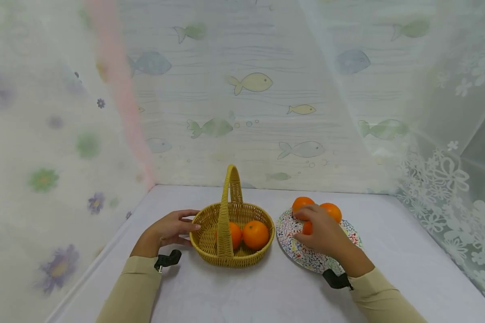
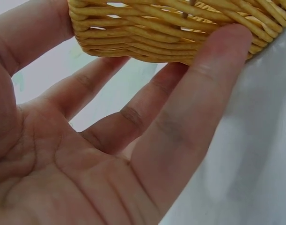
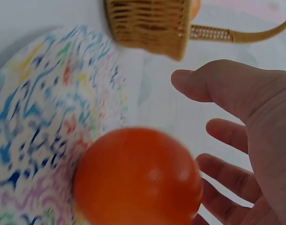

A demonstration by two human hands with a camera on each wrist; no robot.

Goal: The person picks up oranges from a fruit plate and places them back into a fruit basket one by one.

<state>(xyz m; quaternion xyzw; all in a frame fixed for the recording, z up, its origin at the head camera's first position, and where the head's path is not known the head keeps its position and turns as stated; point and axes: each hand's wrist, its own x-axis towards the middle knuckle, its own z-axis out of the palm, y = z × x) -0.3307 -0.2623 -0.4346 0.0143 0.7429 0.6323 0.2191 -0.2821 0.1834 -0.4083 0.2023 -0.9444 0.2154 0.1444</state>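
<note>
Orange (image 3: 138, 180) on patterned plate (image 1: 297, 255), under right hand (image 1: 325, 231); likely firm, lightish, smooth, prone to roll, best gripped round its widest part. Right hand's fingers spread, no hold visible. Left hand (image 1: 171, 229) grips basket (image 1: 236, 262) end at rim. Right wrist view shows thumb clear of orange; head view hides that but shows two basketed oranges (image 1: 255, 235)

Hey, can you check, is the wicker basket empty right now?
No, the head view shows two oranges inside the wicker basket, one partly hidden behind the basket's handle.
</note>
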